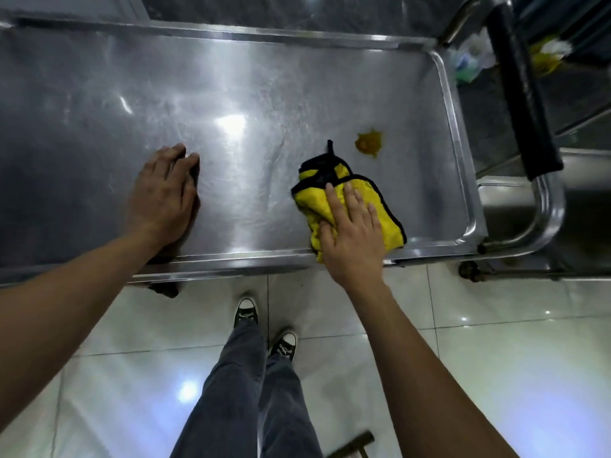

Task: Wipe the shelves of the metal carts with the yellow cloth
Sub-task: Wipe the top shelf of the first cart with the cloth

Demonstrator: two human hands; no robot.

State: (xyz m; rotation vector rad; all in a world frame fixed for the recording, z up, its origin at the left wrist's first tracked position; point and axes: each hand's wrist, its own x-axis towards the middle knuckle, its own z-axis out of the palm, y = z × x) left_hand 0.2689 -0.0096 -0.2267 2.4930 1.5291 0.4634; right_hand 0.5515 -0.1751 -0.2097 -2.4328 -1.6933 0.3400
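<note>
The steel top shelf [231, 94] of a metal cart fills the upper half of the head view. A folded yellow cloth with black trim [380, 209] lies on it near the front right. My right hand [353, 239] presses flat on the cloth with fingers straight. A yellow-brown stain [368, 143] sits on the shelf just beyond the cloth, apart from it. My left hand [165, 196] rests flat on the bare shelf to the left, holding nothing.
The cart's handle with a black grip [519, 104] stands at the right end. A second metal cart shelf [515, 200] adjoins on the right. Litter [469, 61] lies beyond the handle. My legs and sneakers [246, 312] stand on a glossy tiled floor.
</note>
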